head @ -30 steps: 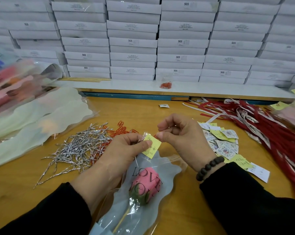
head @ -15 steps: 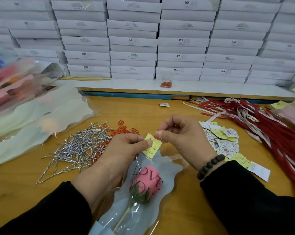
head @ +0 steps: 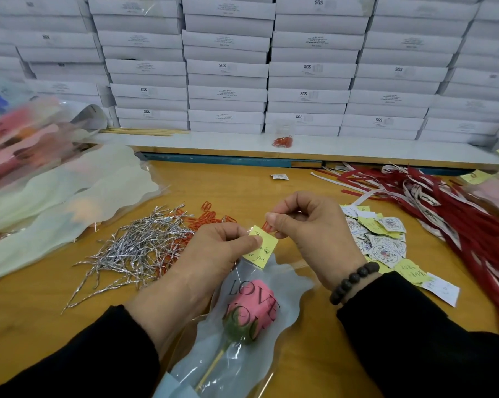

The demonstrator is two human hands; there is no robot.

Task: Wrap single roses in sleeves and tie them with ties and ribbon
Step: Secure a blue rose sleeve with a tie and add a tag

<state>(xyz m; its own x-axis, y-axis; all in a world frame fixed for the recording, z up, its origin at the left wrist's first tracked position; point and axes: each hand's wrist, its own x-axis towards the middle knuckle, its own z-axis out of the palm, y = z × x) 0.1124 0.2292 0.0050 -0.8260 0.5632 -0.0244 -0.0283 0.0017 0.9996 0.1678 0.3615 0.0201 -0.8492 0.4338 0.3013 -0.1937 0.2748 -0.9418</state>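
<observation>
Right hand [head: 305,225], at one o'clock of the left hand [head: 213,254], has now brought a pinched red paper clip [head: 267,226] onto the yellow note [head: 261,248], which is held pinched against the sleeve [head: 288,282], so the tag is judged nearly clipped.

You sit at a yellow wooden table [head: 35,305]. Behind it runs a long white shelf [head: 213,140]. Flat white boxes [head: 226,67] are stacked high along the back, like a wall.
</observation>
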